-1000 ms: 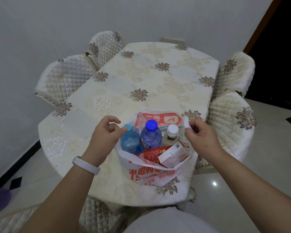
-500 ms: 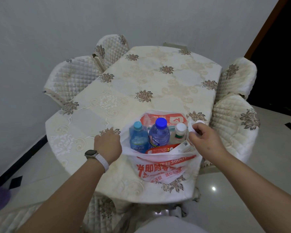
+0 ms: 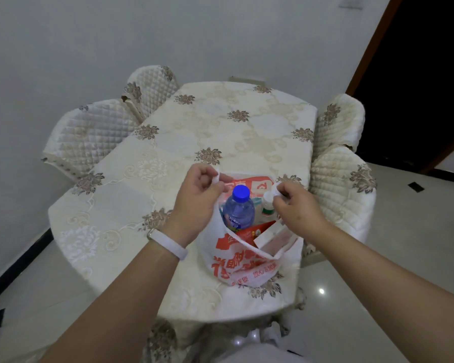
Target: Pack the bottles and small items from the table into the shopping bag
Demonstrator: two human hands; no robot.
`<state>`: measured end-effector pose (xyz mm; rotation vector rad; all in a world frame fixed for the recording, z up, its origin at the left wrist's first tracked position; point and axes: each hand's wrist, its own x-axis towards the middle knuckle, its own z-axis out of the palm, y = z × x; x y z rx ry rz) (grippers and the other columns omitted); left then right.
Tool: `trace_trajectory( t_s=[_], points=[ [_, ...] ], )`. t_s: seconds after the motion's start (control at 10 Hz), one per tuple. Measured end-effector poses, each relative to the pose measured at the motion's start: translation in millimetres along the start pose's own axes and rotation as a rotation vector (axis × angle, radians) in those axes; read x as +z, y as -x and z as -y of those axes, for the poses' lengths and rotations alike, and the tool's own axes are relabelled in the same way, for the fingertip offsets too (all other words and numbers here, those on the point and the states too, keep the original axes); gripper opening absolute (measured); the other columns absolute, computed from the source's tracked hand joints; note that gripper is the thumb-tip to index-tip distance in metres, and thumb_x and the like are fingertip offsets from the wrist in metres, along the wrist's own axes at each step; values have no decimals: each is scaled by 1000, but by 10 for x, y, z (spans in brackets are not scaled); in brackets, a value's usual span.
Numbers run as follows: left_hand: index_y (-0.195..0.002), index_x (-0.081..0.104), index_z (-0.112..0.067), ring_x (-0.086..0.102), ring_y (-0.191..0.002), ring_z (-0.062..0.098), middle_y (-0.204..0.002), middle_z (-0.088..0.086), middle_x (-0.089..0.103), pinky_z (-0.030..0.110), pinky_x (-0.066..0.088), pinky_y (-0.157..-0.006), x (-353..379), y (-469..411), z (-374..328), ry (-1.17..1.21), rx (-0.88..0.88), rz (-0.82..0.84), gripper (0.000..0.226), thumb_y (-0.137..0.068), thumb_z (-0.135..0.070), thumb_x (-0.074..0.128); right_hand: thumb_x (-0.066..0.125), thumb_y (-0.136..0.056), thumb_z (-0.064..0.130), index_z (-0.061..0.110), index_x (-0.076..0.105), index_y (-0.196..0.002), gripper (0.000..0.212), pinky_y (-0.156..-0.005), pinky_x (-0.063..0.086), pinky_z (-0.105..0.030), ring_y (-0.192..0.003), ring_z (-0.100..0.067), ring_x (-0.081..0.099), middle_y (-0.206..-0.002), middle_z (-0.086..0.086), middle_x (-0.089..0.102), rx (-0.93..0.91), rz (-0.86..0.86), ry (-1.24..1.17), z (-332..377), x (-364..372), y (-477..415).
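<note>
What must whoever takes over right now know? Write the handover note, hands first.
Hands: the left hand pinches the left handle of the shopping bag; the right hand pinches the right handle.
Bag: stands open on the table, near its front edge.
Done: the blue-capped bottle, white-capped bottle, red packet and white box sit inside the bag.
Left: probably only bringing the handles together and lifting.

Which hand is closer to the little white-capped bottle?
Right. The right hand is right beside the white-capped bottle, pinching a bag handle. The left hand is past the blue-capped bottle, pinching the other handle.
</note>
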<state>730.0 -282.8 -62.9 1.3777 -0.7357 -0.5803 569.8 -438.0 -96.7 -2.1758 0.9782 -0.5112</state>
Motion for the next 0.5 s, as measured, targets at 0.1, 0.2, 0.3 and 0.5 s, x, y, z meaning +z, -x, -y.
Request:
trace_trajectory(
  t_s=[0.1,0.2,0.3,0.5],
  points=[
    [-99,48,-23,67,-97,18,-99,-1,72,29,54,-82,155,17,-43,-160,18,152,24,-95,1,54,54,-89,10,4,56,-84,8,-63,45,-30,-65,-5,53,-80,-12,59,-26,-14,34,110,28,-1],
    [-102,47,-29,64,-90,14,-95,-9,68,37,53,-77,166,59,-34,-492,100,238,17,-95,-16,54,53,-90,9,2,56,-84,9,-57,40,-24,-64,-1,53,-78,-12,57,-60,-21,29,127,9,29],
    [-116,51,-25,60,-84,21,-97,-5,65,36,45,-68,105,118,3,-872,264,225,22,-95,-23,56,55,-90,19,13,59,-86,8,-69,44,-34,-80,-16,55,-84,1,59,-73,-21,111,97,-51,80],
    [-120,59,-14,56,-102,17,-116,4,64,33,50,-84,-94,285,169,-882,455,84,32,-89,-19,64,59,-93,29,14,60,-125,34,-85,40,-26,-112,-16,55,-122,0,60,-80,-90,243,15,-194,363]
  ],
)
